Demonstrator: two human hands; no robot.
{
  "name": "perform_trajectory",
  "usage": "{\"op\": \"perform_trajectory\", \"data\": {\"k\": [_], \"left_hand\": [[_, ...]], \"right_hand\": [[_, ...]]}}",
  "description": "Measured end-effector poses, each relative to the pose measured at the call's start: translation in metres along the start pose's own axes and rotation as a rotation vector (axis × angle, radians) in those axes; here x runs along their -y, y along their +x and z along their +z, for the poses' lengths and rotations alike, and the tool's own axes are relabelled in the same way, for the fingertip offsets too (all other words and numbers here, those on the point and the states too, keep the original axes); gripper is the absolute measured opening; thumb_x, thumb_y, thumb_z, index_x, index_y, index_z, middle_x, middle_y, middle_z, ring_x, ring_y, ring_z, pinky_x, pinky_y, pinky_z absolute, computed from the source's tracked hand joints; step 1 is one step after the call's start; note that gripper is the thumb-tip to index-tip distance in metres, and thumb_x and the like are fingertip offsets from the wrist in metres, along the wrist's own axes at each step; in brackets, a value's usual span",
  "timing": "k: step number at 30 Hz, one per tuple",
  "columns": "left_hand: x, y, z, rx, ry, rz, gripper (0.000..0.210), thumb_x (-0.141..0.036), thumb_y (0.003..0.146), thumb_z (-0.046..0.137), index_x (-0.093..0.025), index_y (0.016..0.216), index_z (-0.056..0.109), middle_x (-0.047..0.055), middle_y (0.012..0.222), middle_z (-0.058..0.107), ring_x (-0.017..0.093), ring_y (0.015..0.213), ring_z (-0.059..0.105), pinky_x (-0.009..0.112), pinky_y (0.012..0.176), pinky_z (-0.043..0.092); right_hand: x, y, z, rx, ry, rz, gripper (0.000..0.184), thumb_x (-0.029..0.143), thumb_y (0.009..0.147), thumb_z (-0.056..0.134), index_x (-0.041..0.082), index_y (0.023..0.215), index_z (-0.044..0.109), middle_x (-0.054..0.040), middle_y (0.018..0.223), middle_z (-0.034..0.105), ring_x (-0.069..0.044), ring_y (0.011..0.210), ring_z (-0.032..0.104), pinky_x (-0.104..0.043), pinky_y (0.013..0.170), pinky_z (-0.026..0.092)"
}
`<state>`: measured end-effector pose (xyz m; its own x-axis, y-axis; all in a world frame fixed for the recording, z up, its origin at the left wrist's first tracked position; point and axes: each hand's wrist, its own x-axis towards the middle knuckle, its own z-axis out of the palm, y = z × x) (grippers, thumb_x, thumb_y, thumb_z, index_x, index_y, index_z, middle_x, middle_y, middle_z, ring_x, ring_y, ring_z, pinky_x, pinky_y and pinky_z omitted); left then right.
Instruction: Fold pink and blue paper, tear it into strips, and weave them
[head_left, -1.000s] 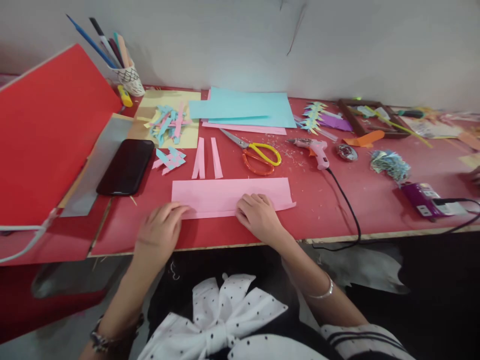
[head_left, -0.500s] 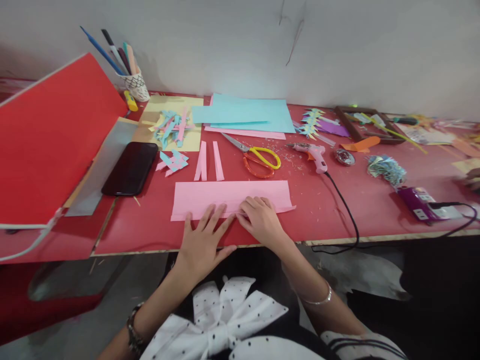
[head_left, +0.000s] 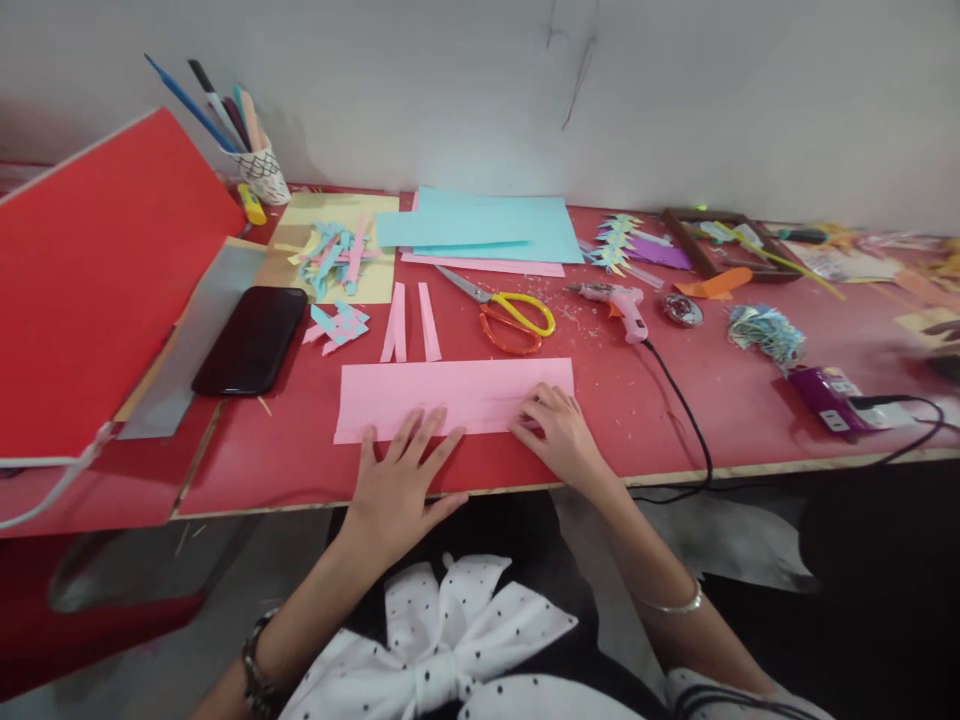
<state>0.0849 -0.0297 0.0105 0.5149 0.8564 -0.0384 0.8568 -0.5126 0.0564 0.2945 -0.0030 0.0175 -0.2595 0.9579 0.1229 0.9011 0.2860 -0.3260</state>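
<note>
A wide pink paper sheet [head_left: 480, 390] lies lengthwise on the red table in front of me, with a narrow fold along its near edge. My left hand [head_left: 397, 480] is open, its spread fingertips pressing flat on the paper's near edge left of the middle. My right hand [head_left: 555, 430] has its fingers bent together with the thumb at the near edge, close to the right end of the paper. What its fingertips grip is partly hidden. Just beyond the paper lie several pink strips [head_left: 427, 322] and scissors [head_left: 517, 322] with yellow and orange handles.
A pink glue gun [head_left: 622, 305] with a black cord lies on the right, beyond it a purple power socket [head_left: 821, 405]. On the left are a black phone [head_left: 251, 342] and a red board [head_left: 105, 300]. Blue sheets [head_left: 495, 225] rest at the back. Another person's hand [head_left: 941, 338] shows far right.
My right hand has slid right along the paper's near edge, and the raised right end of the fold now lies flatter. My left hand stays spread on the paper.
</note>
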Motion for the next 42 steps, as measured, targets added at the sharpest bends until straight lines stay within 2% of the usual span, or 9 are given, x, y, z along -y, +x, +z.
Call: {"op": "perform_trajectory", "data": {"k": [12, 16, 26, 30, 33, 36, 42], "left_hand": [[0.000, 0.000, -0.001, -0.014, -0.001, -0.011, 0.056, -0.048, 0.079, 0.041, -0.026, 0.130, 0.032, 0.009, 0.138, 0.031, 0.032, 0.125, 0.030, 0.064, 0.091, 0.025], [0.000, -0.001, 0.001, -0.047, -0.002, -0.005, 0.056, -0.048, 0.079, 0.040, -0.026, 0.130, 0.032, 0.009, 0.138, 0.032, 0.032, 0.125, 0.030, 0.064, 0.092, 0.024], [0.000, -0.001, 0.001, -0.034, 0.006, -0.005, 0.056, -0.049, 0.079, 0.040, -0.025, 0.130, 0.033, 0.009, 0.138, 0.032, 0.031, 0.124, 0.031, 0.064, 0.091, 0.026], [-0.002, -0.004, 0.002, -0.074, -0.006, -0.026, 0.056, -0.049, 0.080, 0.039, -0.024, 0.130, 0.033, 0.009, 0.136, 0.035, 0.032, 0.124, 0.032, 0.064, 0.094, 0.021], [-0.010, -0.001, 0.001, -0.098, -0.016, 0.004, 0.060, -0.050, 0.080, 0.037, -0.019, 0.131, 0.031, 0.010, 0.135, 0.038, 0.030, 0.124, 0.032, 0.059, 0.098, 0.020], [-0.024, 0.011, -0.002, -0.068, -0.029, 0.102, 0.061, -0.054, 0.080, 0.035, -0.021, 0.132, 0.031, 0.008, 0.138, 0.034, 0.028, 0.125, 0.030, 0.053, 0.099, 0.025], [-0.056, 0.041, -0.002, -0.021, -0.027, 0.183, 0.065, -0.060, 0.079, 0.029, -0.026, 0.134, 0.024, 0.006, 0.141, 0.026, 0.033, 0.128, 0.021, 0.064, 0.094, 0.022]], "right_hand": [[-0.040, -0.012, -0.009, -0.037, 0.056, -0.023, 0.018, 0.026, 0.081, 0.047, 0.018, 0.066, 0.051, -0.0041, 0.077, 0.051, -0.016, 0.074, 0.046, -0.028, 0.066, 0.034], [-0.042, -0.011, -0.009, -0.031, 0.058, -0.020, 0.023, 0.029, 0.082, 0.044, 0.018, 0.063, 0.050, -0.0036, 0.076, 0.051, -0.016, 0.071, 0.046, -0.028, 0.065, 0.034], [-0.040, -0.010, -0.009, -0.025, -0.002, -0.017, 0.025, 0.029, 0.083, 0.043, 0.018, 0.062, 0.049, -0.0033, 0.072, 0.051, -0.015, 0.068, 0.045, -0.026, 0.063, 0.032], [-0.039, -0.009, -0.010, -0.011, -0.056, -0.017, 0.024, 0.026, 0.082, 0.044, 0.018, 0.060, 0.048, -0.0030, 0.070, 0.050, -0.015, 0.067, 0.043, -0.026, 0.062, 0.031], [-0.039, -0.008, -0.010, 0.000, -0.067, -0.031, 0.022, 0.025, 0.081, 0.045, 0.018, 0.060, 0.048, -0.0024, 0.070, 0.050, -0.015, 0.066, 0.043, -0.026, 0.062, 0.030], [-0.040, -0.008, -0.009, -0.019, -0.069, -0.031, 0.021, 0.025, 0.080, 0.046, 0.018, 0.060, 0.048, -0.0022, 0.070, 0.049, -0.015, 0.067, 0.043, -0.025, 0.062, 0.031], [-0.039, -0.009, -0.008, -0.040, -0.078, -0.023, 0.019, 0.024, 0.080, 0.047, 0.017, 0.063, 0.050, -0.0022, 0.070, 0.050, -0.015, 0.068, 0.044, -0.025, 0.063, 0.032]]}}
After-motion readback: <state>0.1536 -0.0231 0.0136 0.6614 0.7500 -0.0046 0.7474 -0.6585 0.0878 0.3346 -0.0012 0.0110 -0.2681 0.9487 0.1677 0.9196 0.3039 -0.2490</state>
